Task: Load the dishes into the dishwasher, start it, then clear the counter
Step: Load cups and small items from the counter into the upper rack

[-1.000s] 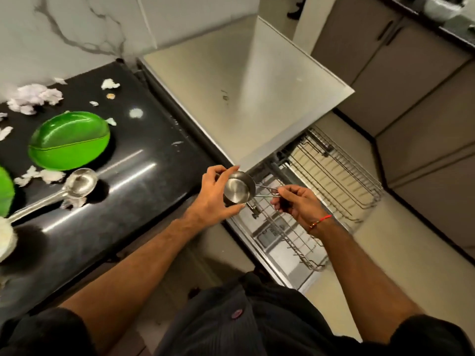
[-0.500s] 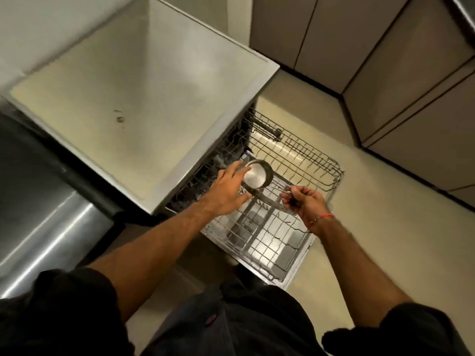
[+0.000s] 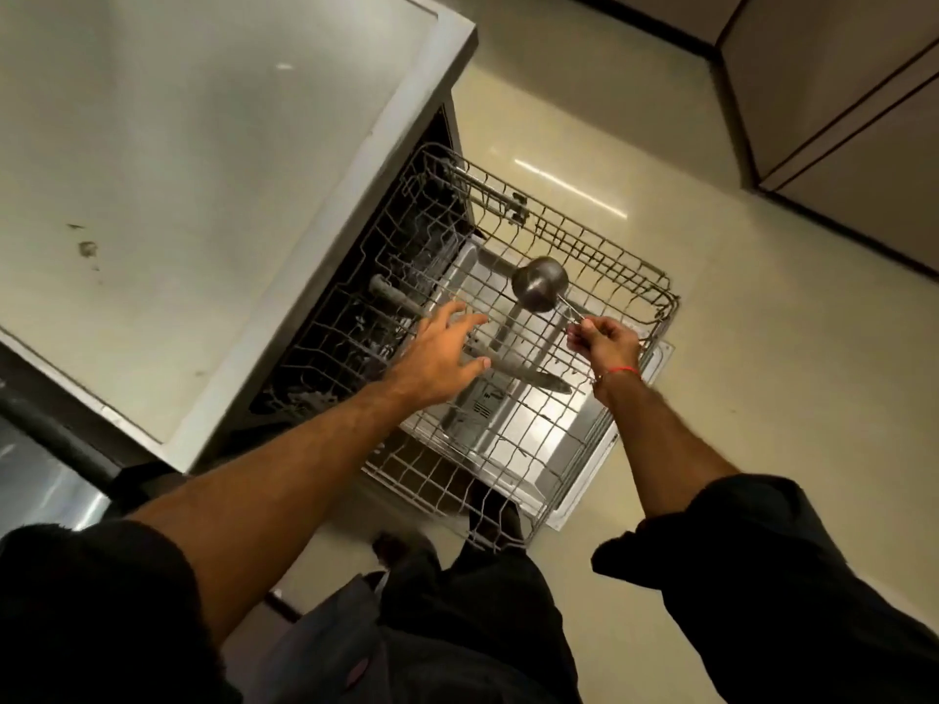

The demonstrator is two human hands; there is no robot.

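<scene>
- Steel cup (image 3: 539, 284), small and round with a thin wire handle, hangs over the far part of the pulled-out rack (image 3: 513, 429), its bowl turned mostly bottom-up toward the camera.
- The right hand (image 3: 607, 345) pinches the end of that handle, fingers curled tight round it; a red thread (image 3: 621, 370) circles the wrist.
- Whether the cup touches the rack wires cannot be told; it sits near the rack's far-right rim.
- The left hand (image 3: 442, 355) is spread wide and holds nothing, fingers straight and fanned, hovering over the rack's left middle, apart from the cup.
- The rack is grey wire, drawn out of the dishwasher (image 3: 213, 205) over the open door (image 3: 599, 480), whose shiny inner face shows through the wires.
- A grey spray arm (image 3: 528, 376) shows below the rack, running slantwise beneath the left hand.
- The dishwasher's flat pale top fills the upper left, with a few small dark marks on it.
- Both forearms are bare, with dark sleeves (image 3: 762, 541) pushed up near the elbows.
- Pale floor (image 3: 762, 348) lies to the right, and brown cabinets (image 3: 838, 119) stand in the upper-right corner.
- A dark counter edge (image 3: 45, 434) shows at the lower left beside the dishwasher.
</scene>
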